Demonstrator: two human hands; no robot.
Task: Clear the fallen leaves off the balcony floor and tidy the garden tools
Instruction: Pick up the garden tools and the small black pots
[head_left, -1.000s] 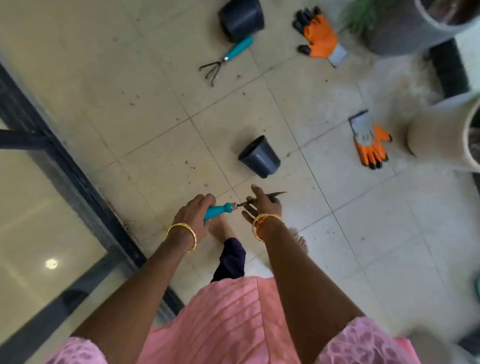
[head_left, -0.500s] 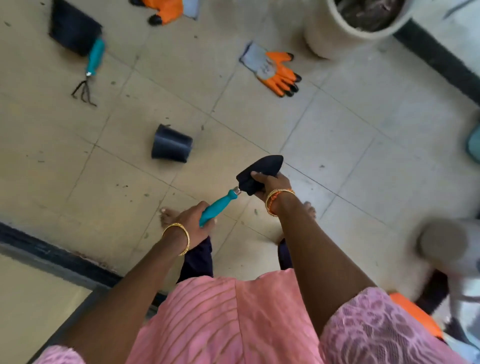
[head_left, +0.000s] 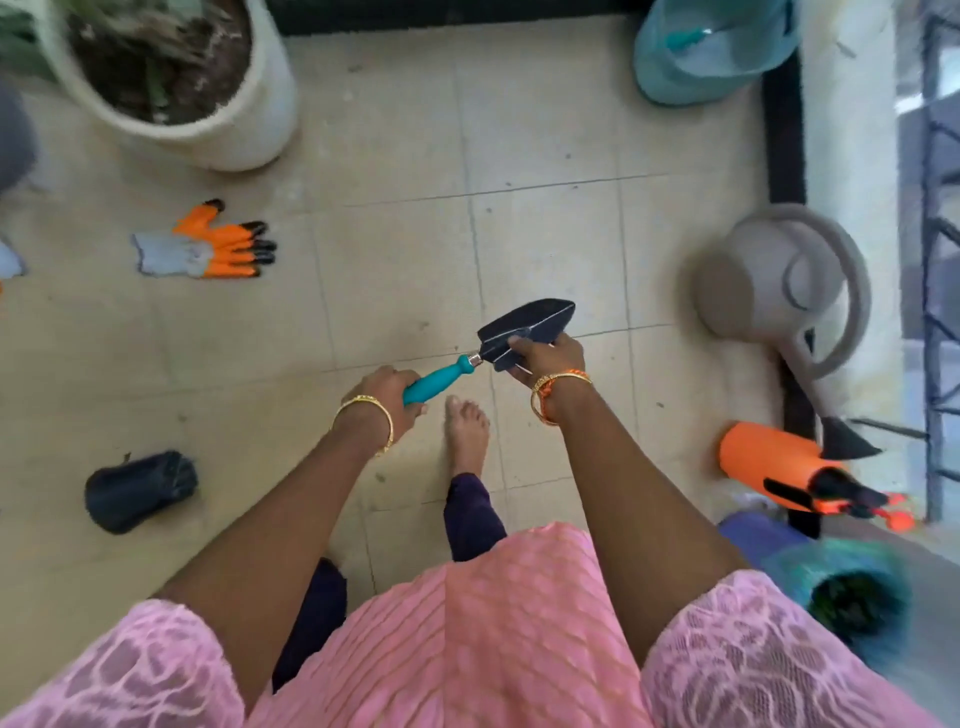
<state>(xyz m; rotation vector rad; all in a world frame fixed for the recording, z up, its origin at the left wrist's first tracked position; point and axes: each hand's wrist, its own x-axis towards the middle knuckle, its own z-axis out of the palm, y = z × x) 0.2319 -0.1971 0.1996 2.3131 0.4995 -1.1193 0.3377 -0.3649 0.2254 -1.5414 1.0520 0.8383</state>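
Trowel: the trowel (head_left: 519, 335) is held in the air at mid-scene, above the balcony floor (head_left: 395, 249), its teal handle toward the left and its dark blade toward the right and far side.
Left hand: the left hand (head_left: 390, 396) is clenched around the teal handle.
Right hand: the right hand (head_left: 546, 357) is closed on the near edge of the blade, thumb on top.
Change in tool: a second ago the blade was seen edge-on as a thin sliver; it is now turned so that its broad face is shown, and the two-handed hold is kept.
Change in view: the view has been swung to the right, so that a blue bucket (head_left: 711, 47) at the far right, a grey watering can (head_left: 779, 291) and an orange sprayer (head_left: 779, 470) on the right are now brought in, while the hand rake seen earlier is out of view.
Left behind: an orange glove (head_left: 208, 244) lies on the floor at the left and a small black pot (head_left: 140, 488) lies tipped over at the near left.
Meaning for task: the trowel is judged to be on its way to the cluster of tools at the right; only one tool is in hand, so the tidying is judged to be at an early stage.
Leaves: only small specks are seen on the tiles; whether they are leaves cannot be told.
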